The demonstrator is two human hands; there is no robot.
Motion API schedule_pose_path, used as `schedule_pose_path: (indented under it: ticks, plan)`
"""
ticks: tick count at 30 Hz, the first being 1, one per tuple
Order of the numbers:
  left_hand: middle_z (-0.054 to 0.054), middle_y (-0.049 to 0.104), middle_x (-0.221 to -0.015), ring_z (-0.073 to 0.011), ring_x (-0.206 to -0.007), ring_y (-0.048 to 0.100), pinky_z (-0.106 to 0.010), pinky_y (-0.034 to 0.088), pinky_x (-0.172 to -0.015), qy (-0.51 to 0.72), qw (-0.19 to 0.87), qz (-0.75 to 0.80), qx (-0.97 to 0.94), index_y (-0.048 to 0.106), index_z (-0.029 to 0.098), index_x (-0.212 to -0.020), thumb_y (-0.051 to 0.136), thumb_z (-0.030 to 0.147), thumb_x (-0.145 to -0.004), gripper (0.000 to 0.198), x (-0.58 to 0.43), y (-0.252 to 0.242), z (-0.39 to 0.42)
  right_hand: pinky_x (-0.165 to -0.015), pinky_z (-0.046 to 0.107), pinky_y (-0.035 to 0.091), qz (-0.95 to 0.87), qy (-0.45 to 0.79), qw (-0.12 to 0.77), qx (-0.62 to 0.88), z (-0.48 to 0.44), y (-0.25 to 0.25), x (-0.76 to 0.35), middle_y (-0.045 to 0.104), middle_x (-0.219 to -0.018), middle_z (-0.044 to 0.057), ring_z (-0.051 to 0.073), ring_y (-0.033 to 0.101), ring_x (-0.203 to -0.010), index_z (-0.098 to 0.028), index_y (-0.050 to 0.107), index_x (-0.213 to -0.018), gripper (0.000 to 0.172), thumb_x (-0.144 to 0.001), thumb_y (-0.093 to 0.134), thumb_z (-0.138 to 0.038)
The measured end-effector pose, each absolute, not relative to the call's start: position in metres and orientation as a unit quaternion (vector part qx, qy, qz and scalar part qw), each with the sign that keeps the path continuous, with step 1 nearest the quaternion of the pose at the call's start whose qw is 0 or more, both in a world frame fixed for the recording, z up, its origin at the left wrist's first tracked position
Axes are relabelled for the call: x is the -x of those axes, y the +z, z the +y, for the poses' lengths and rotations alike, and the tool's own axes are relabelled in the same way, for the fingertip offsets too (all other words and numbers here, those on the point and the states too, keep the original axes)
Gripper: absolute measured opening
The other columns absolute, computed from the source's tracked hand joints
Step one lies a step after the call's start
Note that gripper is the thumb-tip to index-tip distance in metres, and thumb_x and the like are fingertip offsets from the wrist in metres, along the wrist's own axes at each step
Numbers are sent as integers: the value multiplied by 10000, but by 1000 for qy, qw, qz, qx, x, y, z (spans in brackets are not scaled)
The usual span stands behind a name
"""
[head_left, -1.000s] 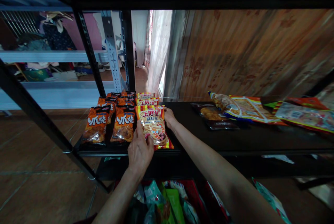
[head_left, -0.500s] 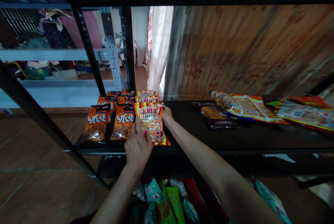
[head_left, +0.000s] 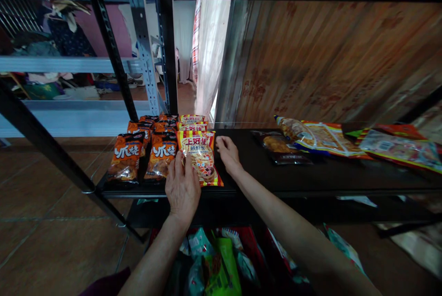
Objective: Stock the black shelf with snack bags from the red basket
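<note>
A yellow and red bag of prawn crackers [head_left: 202,160] leans at the front of its row on the black shelf, with two like it behind. My left hand [head_left: 183,185] lies against its lower left front, fingers stretched out and not wrapped around it. Just off the bag's right edge is my right hand [head_left: 228,153], its fingers loosely bent and apart, holding nothing. To the left, an orange and black snack bag [head_left: 161,158] stands close to my left fingertips. Another orange and black bag [head_left: 126,158] is at the shelf's left end, with more behind both.
Farther right on the shelf [head_left: 255,176] lie a dark brown snack bag [head_left: 281,146], a yellow and blue bag [head_left: 321,137] and a mostly silver bag [head_left: 400,148]. Below, a red container [head_left: 250,236] holds green and teal packages. A black post [head_left: 113,56] rises at left.
My right hand has let go of the prawn cracker bag's right edge and drawn slightly away to the right. My left hand stays on its front, a little lower. The view has shifted slightly.
</note>
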State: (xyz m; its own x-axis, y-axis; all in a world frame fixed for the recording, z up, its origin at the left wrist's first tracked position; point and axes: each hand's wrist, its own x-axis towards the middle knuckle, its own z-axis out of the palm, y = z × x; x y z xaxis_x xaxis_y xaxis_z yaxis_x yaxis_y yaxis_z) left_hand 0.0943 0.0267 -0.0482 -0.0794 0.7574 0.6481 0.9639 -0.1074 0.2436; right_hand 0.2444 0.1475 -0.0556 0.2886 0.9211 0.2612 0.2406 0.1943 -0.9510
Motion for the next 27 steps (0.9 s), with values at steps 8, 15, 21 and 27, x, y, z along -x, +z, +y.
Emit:
schedule_pose_path:
  ticks: [8,15,21,27]
  plan:
    - [-156,438,-1396,-297,-1317,381,-463,415,-1029,-393,139,-606,677,547,150,-1227,450,175,-896,346,-88,-67,11,-862,382,466,-631,284,426,582,76,-51,-240,650,-1124,74,257,620,-996,-264,408,-1348,735,-700,672,-489]
    - [-188,455,-1370,-269,-1351,344,-440,414,-1050,-398,121,-564,713,455,94,-1291,401,112,-907,388,-89,-90,1,-844,389,484,-623,287,443,577,77,-63,-235,672,-1061,55,245,652,-901,-277,320,-1401,768,-731,645,-469]
    - [-196,439,-1391,-274,-1363,332,-477,421,-1045,-408,107,-556,716,381,104,-1344,355,91,-908,437,-91,-89,12,-873,386,488,-612,309,490,538,89,-72,-236,665,-1105,60,233,649,-949,-256,313,-1403,773,-728,653,-416]
    - [-225,424,-1399,-283,-1381,294,-474,387,-1070,-406,99,-562,714,394,63,-1335,381,92,-889,447,-92,-88,11,-929,407,458,-642,277,458,549,91,-71,-240,613,-1205,80,246,592,-1079,-258,407,-1337,663,-742,637,-438]
